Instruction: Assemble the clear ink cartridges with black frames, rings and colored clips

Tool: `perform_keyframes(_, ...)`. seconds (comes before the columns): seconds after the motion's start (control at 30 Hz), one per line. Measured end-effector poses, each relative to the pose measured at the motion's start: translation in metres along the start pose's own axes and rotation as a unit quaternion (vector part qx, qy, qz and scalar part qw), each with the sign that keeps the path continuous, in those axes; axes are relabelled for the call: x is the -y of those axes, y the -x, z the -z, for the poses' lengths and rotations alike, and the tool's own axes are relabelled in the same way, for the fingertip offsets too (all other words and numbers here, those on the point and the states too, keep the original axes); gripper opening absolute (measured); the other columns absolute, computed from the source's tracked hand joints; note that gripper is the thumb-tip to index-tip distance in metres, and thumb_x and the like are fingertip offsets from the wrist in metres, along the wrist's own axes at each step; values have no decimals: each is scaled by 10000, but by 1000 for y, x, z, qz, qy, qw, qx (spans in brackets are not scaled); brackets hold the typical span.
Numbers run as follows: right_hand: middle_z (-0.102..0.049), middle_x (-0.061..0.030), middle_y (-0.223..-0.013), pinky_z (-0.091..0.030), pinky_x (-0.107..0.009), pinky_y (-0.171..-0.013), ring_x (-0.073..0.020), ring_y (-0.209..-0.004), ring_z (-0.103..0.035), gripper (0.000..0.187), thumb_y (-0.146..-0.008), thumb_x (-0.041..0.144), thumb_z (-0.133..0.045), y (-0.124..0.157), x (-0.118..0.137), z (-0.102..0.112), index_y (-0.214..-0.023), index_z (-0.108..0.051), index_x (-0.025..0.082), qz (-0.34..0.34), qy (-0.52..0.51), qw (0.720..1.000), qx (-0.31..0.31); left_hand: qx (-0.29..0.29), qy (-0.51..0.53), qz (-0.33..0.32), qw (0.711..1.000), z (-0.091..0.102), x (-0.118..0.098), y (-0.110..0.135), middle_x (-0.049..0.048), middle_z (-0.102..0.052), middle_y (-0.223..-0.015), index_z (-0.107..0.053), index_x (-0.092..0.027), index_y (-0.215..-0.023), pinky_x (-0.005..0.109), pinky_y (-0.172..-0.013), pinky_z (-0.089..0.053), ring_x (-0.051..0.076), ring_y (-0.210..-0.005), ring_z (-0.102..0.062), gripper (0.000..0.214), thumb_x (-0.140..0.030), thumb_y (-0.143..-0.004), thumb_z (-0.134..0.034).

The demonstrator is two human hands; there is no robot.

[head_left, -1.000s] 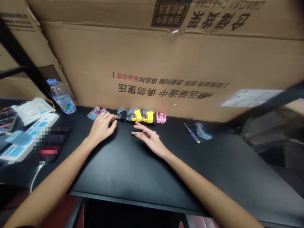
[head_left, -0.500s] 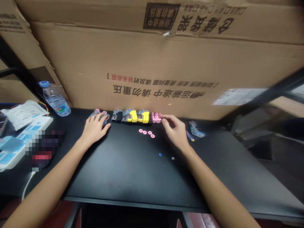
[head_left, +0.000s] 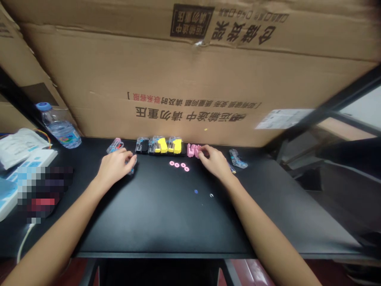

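On the left, my left hand (head_left: 116, 165) is closed around a small clear plastic toy piece (head_left: 132, 171), mostly hidden under the fingers. A similar clear and pink toy piece (head_left: 114, 145) lies just behind it. My right hand (head_left: 214, 159) pinches the right one of two pink plastic parts (head_left: 191, 150) standing at the back of the table. Between the hands is a row of clear toy pieces, one with a black part (head_left: 144, 146) and two with yellow grips (head_left: 162, 145). Several flat pink rings (head_left: 176, 165) lie in front of them.
A tall cardboard box (head_left: 184, 71) walls off the back of the black table (head_left: 160, 222). At left are a water bottle (head_left: 61, 127), a white power strip (head_left: 44, 161) and a white packet (head_left: 20, 147). A clear angled piece (head_left: 238, 159) and a small blue disc (head_left: 196, 191) lie at right.
My left hand has closed on one clear toy piece and drawn it toward me, away from its neighbour. My right fingers have moved onto the pink part. The view has shifted slightly.
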State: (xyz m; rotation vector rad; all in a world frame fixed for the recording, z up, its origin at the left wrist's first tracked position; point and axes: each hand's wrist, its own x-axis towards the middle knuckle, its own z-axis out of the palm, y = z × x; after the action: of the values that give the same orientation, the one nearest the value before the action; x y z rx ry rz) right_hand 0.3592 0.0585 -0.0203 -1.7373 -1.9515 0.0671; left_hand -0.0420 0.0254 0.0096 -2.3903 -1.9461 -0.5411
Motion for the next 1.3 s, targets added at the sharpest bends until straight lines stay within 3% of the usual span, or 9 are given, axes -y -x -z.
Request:
perform_keyframes(0.27,-792,-90,-890,-499,-346,-660,-289,-788,-739,239,-912,496,-653,1,-1,7,-884,-640,258,-70,1,998,4,56,69,-64,994,-4,-7,2,27,-689,-728,-614,-219,-657,282,-581,-255,199,-674,-609,423,-424,-1021,-547)
perform_keyframes(0.47,-757,-90,-931,-586,-372,-702,-238,-750,-714,387,-862,467,-690,1,16,13,-1139,-590,217,-93,-221,960,-145,51,84,-88,991,-7,-15,5,22,-674,-722,-621,-205,-666,299,-620,-305,185,-670,-604,422,-397,-1035,-550)
perform_keyframes(0.6,-691,6,-843,-627,-369,-680,-212,-665,-748,501,-847,394,-715,18,58,3,-1283,-546,216,-108,-430,896,-2,-2,91,-148,985,-8,-29,11,31,-743,-875,-734,-213,-1088,366,-793,-430,245,-884,-694,218,-358,-1045,-577)
perform_keyframes(0.67,-699,-6,-915,-663,-410,-741,-239,-737,-791,646,-843,392,-748,29,81,-5,-1406,-489,212,-121,-492,859,71,-29,99,-161,981,-10,-41,17,59,-772,-1066,-643,-214,-1369,408,-866,-469,270,-991,-705,361,-374,-1048,-600)
perform_keyframes(0.83,-637,14,-973,-650,-485,-934,-239,-877,-809,773,-893,382,-747,55,113,-17,-1567,-387,266,-117,-571,793,176,-25,158,-188,969,-18,-65,32,132,-664,-1489,-463,-208,-1562,488,-1119,-470,322,-1346,-631,678,-500,-1001,-708)
perform_keyframes(1.07,-692,-17,-991,-608,-424,-908,-189,-871,-723,724,-920,346,-729,67,121,-25,-1572,-436,235,-66,-526,821,212,-6,185,-209,960,-18,-68,34,135,-684,-1460,-534,-197,-1500,503,-1122,-488,337,-1327,-636,620,-456,-968,-720)
perform_keyframes(1.17,-751,-52,-971,-606,-428,-856,-226,-878,-732,462,-968,396,-686,54,110,-13,-1396,-628,233,5,-450,868,213,13,189,-216,958,-19,-66,33,124,-709,-1406,-572,-197,-1446,497,-1088,-499,334,-1275,-647,570,-390,-932,-726)
perform_keyframes(1.23,-783,-93,-1059,-577,-442,-889,-260,-965,-727,247,-1006,411,-641,40,91,1,-1142,-754,238,44,-334,937,90,27,183,-228,956,-20,-64,32,118,-710,-1402,-581,-202,-1434,511,-1103,-480,338,-1273,-633,566,-374,-915,-731)
perform_keyframes(1.3,-794,-104,-1032,-560,-430,-853,-268,-925,-719,236,-1008,413,-630,26,66,13,-1055,-766,227,30,-252,967,10,36,173,-239,955,-21,-63,31,116,-707,-1404,-585,-204,-1430,523,-1121,-457,342,-1276,-617,565,-372,-911,-732)
